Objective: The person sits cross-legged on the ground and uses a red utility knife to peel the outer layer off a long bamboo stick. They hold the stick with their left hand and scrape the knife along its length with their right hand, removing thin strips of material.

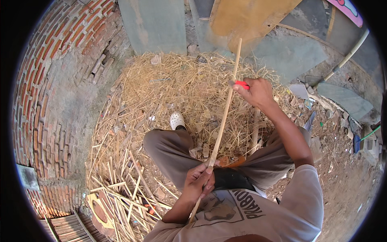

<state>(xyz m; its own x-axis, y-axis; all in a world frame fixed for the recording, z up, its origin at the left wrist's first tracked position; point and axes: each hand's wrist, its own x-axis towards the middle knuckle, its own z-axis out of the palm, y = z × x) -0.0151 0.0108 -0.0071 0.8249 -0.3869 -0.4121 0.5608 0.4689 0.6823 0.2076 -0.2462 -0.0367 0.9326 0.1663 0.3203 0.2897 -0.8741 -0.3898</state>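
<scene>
A long, pale bamboo strip [224,119] slants upward from beside my body, past my lap, to beyond my right hand. My left hand [198,180] is closed round its lower part, close to my belly. In my right hand [260,93], held out ahead with the arm nearly straight, is a knife [243,84] with a red handle. Its short blade lies against the upper part of the strip, and a thin curl of bamboo shows just above it. Across my lap is a dark pad [229,178], partly hidden by my left hand and shirt.
Bamboo shavings [161,84] cover the ground ahead. A pile of split bamboo strips [127,197] lies at my left, near a brick wall [50,101]. Grey-green sheets [155,24] and a tan sheet [246,20] lean at the back. A pale pole [346,58] stands far right.
</scene>
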